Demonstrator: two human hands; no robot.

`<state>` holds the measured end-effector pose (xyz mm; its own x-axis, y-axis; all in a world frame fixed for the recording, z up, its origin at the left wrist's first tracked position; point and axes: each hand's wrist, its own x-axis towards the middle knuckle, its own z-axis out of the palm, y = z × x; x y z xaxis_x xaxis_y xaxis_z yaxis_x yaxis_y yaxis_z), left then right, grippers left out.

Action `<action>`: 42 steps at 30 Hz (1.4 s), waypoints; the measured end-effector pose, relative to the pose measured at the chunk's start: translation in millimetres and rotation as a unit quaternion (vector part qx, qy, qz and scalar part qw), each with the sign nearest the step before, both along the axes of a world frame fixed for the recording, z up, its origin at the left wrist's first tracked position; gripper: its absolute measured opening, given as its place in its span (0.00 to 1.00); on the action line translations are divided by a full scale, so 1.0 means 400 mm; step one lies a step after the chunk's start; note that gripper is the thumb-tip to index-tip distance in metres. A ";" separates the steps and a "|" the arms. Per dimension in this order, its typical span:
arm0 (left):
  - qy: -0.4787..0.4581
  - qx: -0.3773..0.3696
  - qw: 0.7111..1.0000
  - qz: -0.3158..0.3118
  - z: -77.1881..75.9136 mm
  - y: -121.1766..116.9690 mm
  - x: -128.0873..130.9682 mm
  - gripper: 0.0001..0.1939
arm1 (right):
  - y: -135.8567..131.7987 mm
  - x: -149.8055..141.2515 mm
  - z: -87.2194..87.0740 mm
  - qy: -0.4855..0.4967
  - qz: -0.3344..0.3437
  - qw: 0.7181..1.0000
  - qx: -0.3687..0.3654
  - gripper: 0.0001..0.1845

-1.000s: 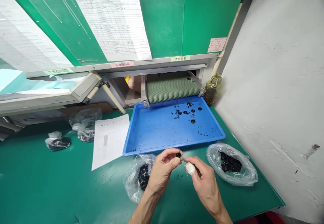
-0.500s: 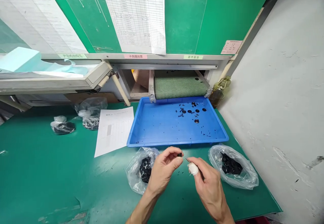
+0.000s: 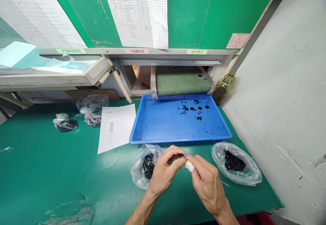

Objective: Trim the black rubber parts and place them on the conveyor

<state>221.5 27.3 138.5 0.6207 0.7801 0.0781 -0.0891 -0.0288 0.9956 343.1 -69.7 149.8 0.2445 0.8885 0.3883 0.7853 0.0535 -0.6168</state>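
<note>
My left hand (image 3: 165, 169) pinches a small black part (image 3: 181, 155) between thumb and fingertips. My right hand (image 3: 207, 179) is closed on a slim tool with a thin metal tip; a pale, narrow end of the tool (image 3: 225, 183) shows behind the hand. White wrapping (image 3: 189, 166) covers the right thumb tip. The tool's tip meets the black part, and both hands are close together in front of the blue tray (image 3: 152, 138). Beside my left hand lies an open clear bag of black parts (image 3: 148, 166). Fingers hide most of the held part and tool.
Black discs (image 3: 199, 118) and small slivers lie in the tray, below a green conveyor belt (image 3: 178, 84). Another bag of black parts (image 3: 234, 160) is at right, near the wall. Printed paper (image 3: 115, 130), tied bags (image 3: 65, 125) and a glass bottle (image 3: 224, 87) stand around.
My right hand has moved left, bringing the tool's tip from just beside the black part onto it. The view has shifted slightly; the left hand keeps its pinch.
</note>
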 end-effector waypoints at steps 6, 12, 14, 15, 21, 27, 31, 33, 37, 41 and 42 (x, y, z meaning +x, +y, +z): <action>0.035 0.088 0.995 0.004 0.010 -0.008 0.006 0.05 | 0.001 -0.006 -0.006 0.007 -0.004 1.000 0.023 0.19; 0.032 0.128 0.991 0.009 0.009 -0.018 0.013 0.06 | -0.003 -0.008 -0.015 0.085 -0.010 0.996 0.004 0.14; 0.020 0.124 0.992 0.000 0.006 -0.019 0.011 0.07 | -0.003 -0.002 -0.012 0.176 0.010 0.984 -0.040 0.17; 0.016 0.119 0.993 -0.011 0.004 -0.019 0.010 0.07 | -0.001 0.004 -0.010 0.231 0.027 0.970 -0.065 0.18; 0.034 -0.023 0.998 -0.044 -0.025 -0.014 0.024 0.07 | 0.019 0.054 -0.018 0.400 0.051 0.904 -0.145 0.17; 0.092 -0.081 0.993 0.002 -0.064 0.011 0.024 0.14 | 0.042 0.093 -0.093 0.311 -0.026 0.940 -0.138 0.13; 0.232 -0.030 0.969 0.083 -0.091 0.043 -0.059 0.15 | 0.026 0.105 -0.189 0.203 -0.067 0.963 -0.165 0.13; 0.292 0.017 0.949 0.119 -0.114 0.059 -0.118 0.14 | 0.010 0.108 -0.235 0.160 -0.075 0.967 -0.183 0.13; 0.374 0.069 0.914 0.142 -0.171 0.091 -0.217 0.16 | -0.009 0.114 -0.294 0.083 -0.095 0.971 -0.203 0.14; 0.405 0.119 0.902 0.091 -0.224 0.115 -0.250 0.14 | -0.001 0.126 -0.324 0.035 -0.095 0.972 -0.213 0.14; 0.409 0.130 0.899 0.087 -0.234 0.118 -0.250 0.14 | 0.003 0.130 -0.331 0.028 -0.096 0.971 -0.219 0.14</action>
